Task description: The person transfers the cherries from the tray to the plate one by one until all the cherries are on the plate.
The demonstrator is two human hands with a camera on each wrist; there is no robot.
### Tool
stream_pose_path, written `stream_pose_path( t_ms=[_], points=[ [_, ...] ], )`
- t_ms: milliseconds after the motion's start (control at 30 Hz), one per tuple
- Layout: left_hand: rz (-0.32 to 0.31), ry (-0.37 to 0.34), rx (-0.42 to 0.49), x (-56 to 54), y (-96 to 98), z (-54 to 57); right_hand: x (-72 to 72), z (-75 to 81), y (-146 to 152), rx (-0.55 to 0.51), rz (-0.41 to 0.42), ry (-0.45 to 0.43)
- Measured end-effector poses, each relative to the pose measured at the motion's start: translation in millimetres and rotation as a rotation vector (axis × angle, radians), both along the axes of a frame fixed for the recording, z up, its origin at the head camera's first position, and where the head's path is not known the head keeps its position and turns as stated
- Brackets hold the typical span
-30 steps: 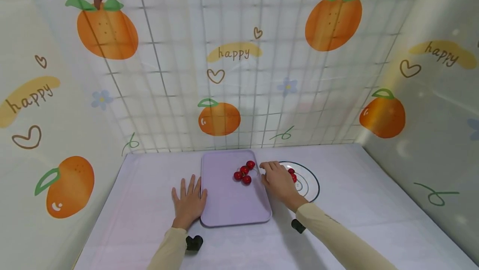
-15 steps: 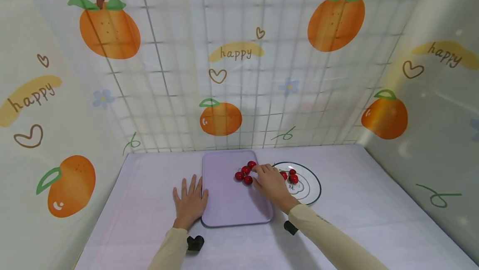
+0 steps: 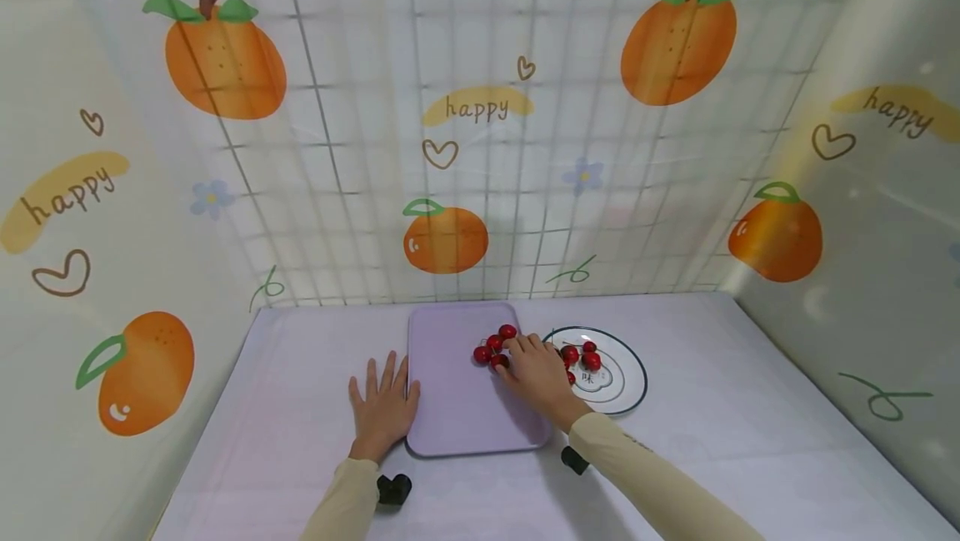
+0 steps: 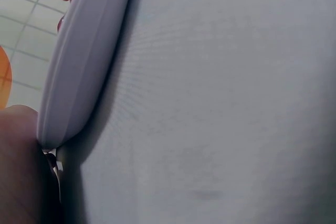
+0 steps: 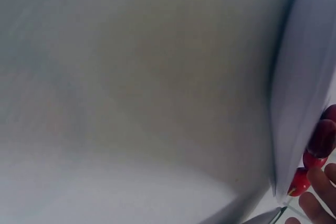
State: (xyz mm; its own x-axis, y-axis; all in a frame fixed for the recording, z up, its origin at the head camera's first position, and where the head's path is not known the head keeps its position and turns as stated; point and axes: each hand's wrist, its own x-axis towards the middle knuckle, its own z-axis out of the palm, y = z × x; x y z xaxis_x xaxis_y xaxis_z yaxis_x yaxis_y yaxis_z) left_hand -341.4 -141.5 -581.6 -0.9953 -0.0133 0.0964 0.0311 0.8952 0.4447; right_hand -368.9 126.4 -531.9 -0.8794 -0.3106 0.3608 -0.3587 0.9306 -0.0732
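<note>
My right hand (image 3: pixel 542 374) reaches over the right edge of a lilac tray (image 3: pixel 465 416). Its thumb and fingers curl around the nearest cherry (image 3: pixel 498 361) of a small cluster on the tray. Other red cherries (image 3: pixel 482 354) lie beside that one. In the right wrist view, fingertips (image 5: pixel 315 178) are close against the cherries (image 5: pixel 300 182); the exact contact is partly cut off. My left hand (image 3: pixel 381 412) lies flat with spread fingers, its thumb at the tray's left edge. Several cherries (image 3: pixel 591 361) sit on a white plate (image 3: pixel 633 387) with a dark rim, partly hidden behind my right hand.
The plate stands just right of the tray on a pale tablecloth (image 3: pixel 720 433). Behind the table hangs a white curtain (image 3: pixel 345 241) printed with oranges, over a wire grid. Similar printed cloth closes off both sides. Black wrist devices (image 3: pixel 393 489) are near both sleeves.
My right hand has moved left from the plate to the tray's cherries, and its fingers have come around the nearest one. More cherries on the plate are uncovered. My left hand stays put.
</note>
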Motion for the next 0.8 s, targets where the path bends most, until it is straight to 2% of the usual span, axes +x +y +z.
stream_pose_path(
  t_ms=[300,500,800],
  points=[
    [0.002,0.025,-0.008,-1.4,-1.7,1.1,-1.6,0.8,-2.0,0.006,-0.005,-0.026],
    [0.007,-0.007,-0.007,-3.3,-1.7,-2.4,-2.6,-1.0,-2.5,0.014,0.005,-0.050],
    [0.006,0.013,-0.004,-3.2,-2.4,-5.9,-1.8,-3.5,-3.9,0.021,0.014,-0.023]
  ],
)
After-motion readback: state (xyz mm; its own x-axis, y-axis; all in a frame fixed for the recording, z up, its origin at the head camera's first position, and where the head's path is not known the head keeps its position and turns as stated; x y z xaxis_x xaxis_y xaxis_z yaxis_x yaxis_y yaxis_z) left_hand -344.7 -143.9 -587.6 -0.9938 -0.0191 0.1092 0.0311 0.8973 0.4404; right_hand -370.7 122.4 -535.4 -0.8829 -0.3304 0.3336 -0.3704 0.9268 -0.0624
